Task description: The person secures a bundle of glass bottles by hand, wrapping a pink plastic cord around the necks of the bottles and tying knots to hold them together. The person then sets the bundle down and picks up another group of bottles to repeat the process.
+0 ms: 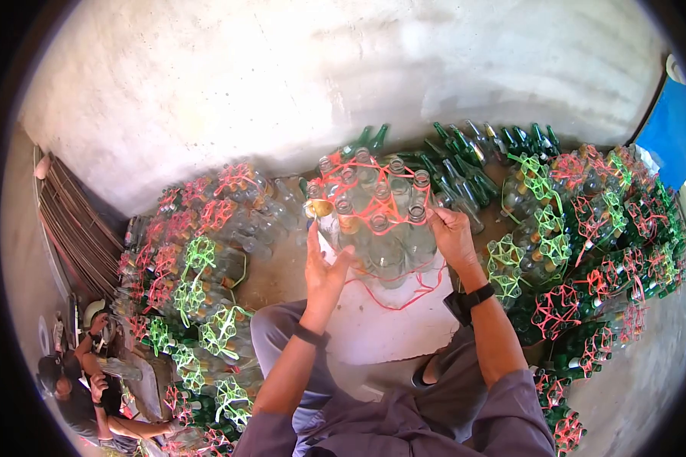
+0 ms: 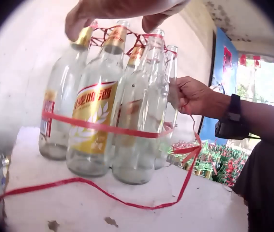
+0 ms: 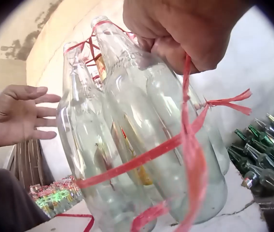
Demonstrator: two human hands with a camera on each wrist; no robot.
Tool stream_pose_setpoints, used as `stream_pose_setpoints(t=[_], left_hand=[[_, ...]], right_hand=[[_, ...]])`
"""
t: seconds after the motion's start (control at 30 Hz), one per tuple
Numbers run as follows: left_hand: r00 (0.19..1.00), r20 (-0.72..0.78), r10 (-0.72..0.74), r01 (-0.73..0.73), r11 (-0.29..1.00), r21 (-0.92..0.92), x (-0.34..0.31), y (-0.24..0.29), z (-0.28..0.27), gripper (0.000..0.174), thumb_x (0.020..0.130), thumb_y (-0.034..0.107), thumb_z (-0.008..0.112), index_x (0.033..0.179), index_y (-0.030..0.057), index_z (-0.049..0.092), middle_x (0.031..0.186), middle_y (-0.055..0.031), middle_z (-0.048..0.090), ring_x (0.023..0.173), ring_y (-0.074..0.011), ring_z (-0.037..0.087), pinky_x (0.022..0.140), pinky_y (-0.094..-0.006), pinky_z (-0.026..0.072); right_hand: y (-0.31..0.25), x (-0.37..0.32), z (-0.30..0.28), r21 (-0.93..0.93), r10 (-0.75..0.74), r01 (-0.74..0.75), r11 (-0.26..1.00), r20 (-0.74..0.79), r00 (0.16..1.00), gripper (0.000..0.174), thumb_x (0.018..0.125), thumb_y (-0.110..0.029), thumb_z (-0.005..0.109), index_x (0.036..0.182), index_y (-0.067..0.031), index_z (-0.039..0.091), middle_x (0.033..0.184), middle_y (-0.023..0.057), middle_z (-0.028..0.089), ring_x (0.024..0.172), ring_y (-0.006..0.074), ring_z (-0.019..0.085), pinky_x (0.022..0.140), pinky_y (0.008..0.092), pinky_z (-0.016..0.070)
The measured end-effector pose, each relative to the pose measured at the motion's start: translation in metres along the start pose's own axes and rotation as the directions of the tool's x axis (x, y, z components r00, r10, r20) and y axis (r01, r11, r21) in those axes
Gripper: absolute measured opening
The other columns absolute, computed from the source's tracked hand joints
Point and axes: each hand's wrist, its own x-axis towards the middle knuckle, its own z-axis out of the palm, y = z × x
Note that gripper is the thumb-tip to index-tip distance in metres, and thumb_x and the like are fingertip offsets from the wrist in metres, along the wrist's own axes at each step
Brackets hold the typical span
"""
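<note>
Clear glass bottles (image 1: 389, 255) stand upright in a bundle on a white surface (image 1: 373, 339). Red strip (image 2: 108, 128) wraps around their bodies, and more of it criss-crosses between the necks; a loose length lies in front. Some bottles bear gold labels (image 2: 94, 113). My left hand (image 1: 325, 278) is spread beside the bundle's left side, its fingers extended in the right wrist view (image 3: 18, 118). On the other side, my right hand (image 1: 453, 236) has curled fingers near the necks and pinches a red strip (image 3: 187, 92) that hangs down past the bottles.
Bundled bottles tied with red and green strips crowd the floor at left (image 1: 198, 266) and right (image 1: 549, 244). Loose green bottles (image 1: 465, 179) lie by the pale wall (image 1: 282, 91). Another person (image 1: 76, 396) is at lower left, below some rods (image 1: 80, 221).
</note>
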Motion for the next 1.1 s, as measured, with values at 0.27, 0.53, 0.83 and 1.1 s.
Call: stream_pose_setpoints(t=[0.27, 0.53, 0.83, 1.1], left_hand=[[0.990, 0.116, -0.077, 0.103, 0.965, -0.241, 0.020, -0.012, 0.005, 0.092, 0.097, 0.028, 0.068, 0.160, -0.0012, 0.007, 0.166, -0.0226, 0.010, 0.155, -0.0319, 0.009, 0.123, -0.0421, 0.0177], [0.905, 0.423, -0.036, 0.131, 0.971, -0.198, 0.074, -0.024, -0.020, 0.094, 0.098, 0.042, 0.064, 0.160, -0.0004, 0.008, 0.167, -0.0201, 0.013, 0.154, -0.0302, 0.015, 0.122, -0.0399, 0.0236], [0.984, -0.027, 0.175, -0.161, 0.949, 0.273, 0.057, 0.044, -0.033, 0.024, 0.090, 0.007, 0.066, 0.113, 0.0024, 0.069, 0.118, -0.0102, 0.067, 0.110, -0.0205, 0.060, 0.098, -0.0350, 0.0463], [0.664, 0.490, 0.565, -0.698, 0.702, 0.137, 0.060, 0.139, 0.011, 0.035, 0.083, -0.002, 0.070, 0.117, 0.0038, 0.068, 0.108, -0.0105, 0.072, 0.106, -0.0302, 0.061, 0.095, -0.0403, 0.0480]], right_hand=[[-0.001, -0.003, 0.001, 0.026, 0.019, -0.019, 0.999, 0.003, 1.000, 0.025, 0.096, -0.003, 0.061, 0.074, 0.0066, 0.054, 0.060, 0.0045, 0.047, 0.059, 0.0069, 0.039, 0.053, 0.0291, 0.0373], [-0.016, -0.030, 0.011, -0.057, 0.001, -0.002, 0.998, -0.030, 1.000, 0.031, 0.098, -0.011, 0.065, 0.075, 0.0047, 0.050, 0.064, 0.0032, 0.033, 0.064, 0.0071, 0.031, 0.053, 0.0295, 0.0313], [-0.008, -0.024, 0.018, -0.097, 0.021, -0.032, 0.995, -0.111, 0.994, 0.028, 0.096, -0.007, 0.063, 0.072, 0.0048, 0.055, 0.057, 0.0044, 0.035, 0.059, 0.0055, 0.032, 0.049, 0.0306, 0.0308], [-0.023, -0.015, 0.029, -0.148, 0.143, -0.179, 0.973, -0.228, 0.963, 0.037, 0.091, -0.016, 0.068, 0.062, 0.0038, 0.056, 0.049, 0.0098, 0.038, 0.048, 0.0100, 0.035, 0.045, 0.0342, 0.0314]])
